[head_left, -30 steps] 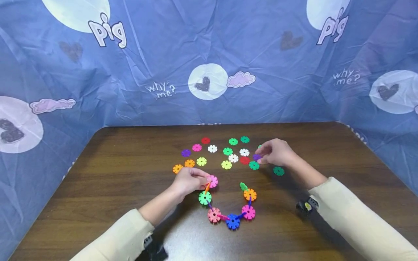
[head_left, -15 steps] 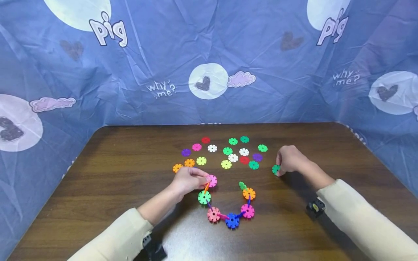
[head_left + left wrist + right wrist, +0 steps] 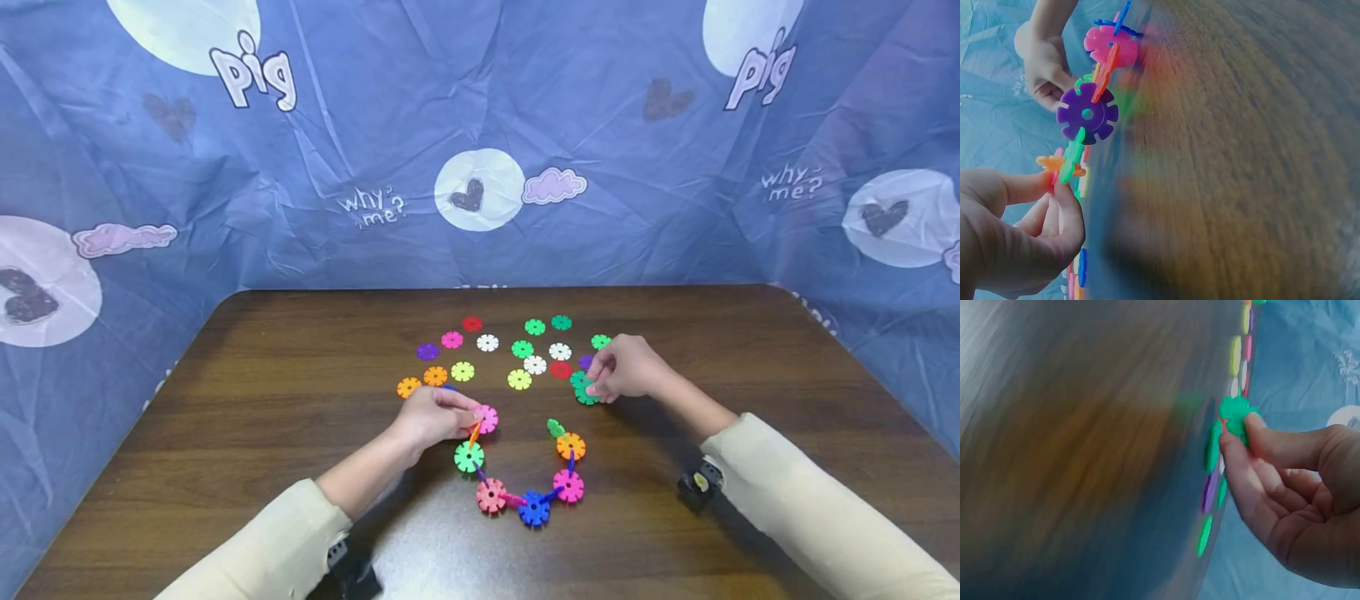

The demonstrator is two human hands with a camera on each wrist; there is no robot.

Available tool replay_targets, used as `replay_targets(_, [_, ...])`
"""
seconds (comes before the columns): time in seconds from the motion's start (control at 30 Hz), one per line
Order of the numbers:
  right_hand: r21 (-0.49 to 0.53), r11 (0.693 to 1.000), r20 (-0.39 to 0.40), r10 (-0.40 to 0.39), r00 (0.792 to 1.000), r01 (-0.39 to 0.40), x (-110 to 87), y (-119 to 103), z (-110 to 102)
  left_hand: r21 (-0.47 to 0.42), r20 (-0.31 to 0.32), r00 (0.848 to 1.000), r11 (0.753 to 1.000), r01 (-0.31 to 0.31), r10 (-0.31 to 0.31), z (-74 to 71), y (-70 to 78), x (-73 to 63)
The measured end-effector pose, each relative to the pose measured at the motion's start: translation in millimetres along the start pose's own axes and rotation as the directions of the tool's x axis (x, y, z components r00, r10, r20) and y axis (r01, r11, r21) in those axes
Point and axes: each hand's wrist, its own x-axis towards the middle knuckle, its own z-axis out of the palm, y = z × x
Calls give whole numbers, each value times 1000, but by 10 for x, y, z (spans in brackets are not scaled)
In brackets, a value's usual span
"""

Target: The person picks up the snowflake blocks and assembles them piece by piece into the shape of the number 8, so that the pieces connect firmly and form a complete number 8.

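My left hand (image 3: 431, 419) pinches a pink notched plastic disc (image 3: 490, 419) at the left end of a curved chain of interlocked discs. An orange disc joins it to a light green disc (image 3: 468, 457); salmon, blue (image 3: 534, 508), pink and orange (image 3: 571, 447) discs follow, linked by edge-on ones. A small green disc (image 3: 555, 428) stands at the chain's right end. Between thumb and fingertip, my right hand (image 3: 632, 367) pinches a loose green disc (image 3: 1238, 417). In the head view that disc overlaps another green disc (image 3: 579, 380) lying behind it.
Loose discs lie scattered beyond the chain, among them red (image 3: 472, 324), white (image 3: 487, 342), yellow (image 3: 519, 380) and orange (image 3: 408, 387) ones. A purple disc is partly hidden by my right hand. A blue printed cloth (image 3: 480, 258) hangs behind the wooden table (image 3: 262, 433).
My right hand went right from near the purple disc, took the green disc lying apart there, and carried it back left. My left hand has stayed at the pink disc.
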Motion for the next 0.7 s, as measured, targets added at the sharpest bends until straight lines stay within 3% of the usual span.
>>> replay_targets(0.23, [52,986,39,-159,986,157,41,-337,248,-12,9,1000,1000,24,-24,-12,-6,6])
replay_targets(0.47, [37,942,19,-335,942,334,19,-621,492,-15,22,999,999,35,-34,-15,0,-2])
replay_targets(0.7, [11,922,-24,-387,922,387,-1,-686,611,-23,12,999,999,43,-42,-29,-2,-10])
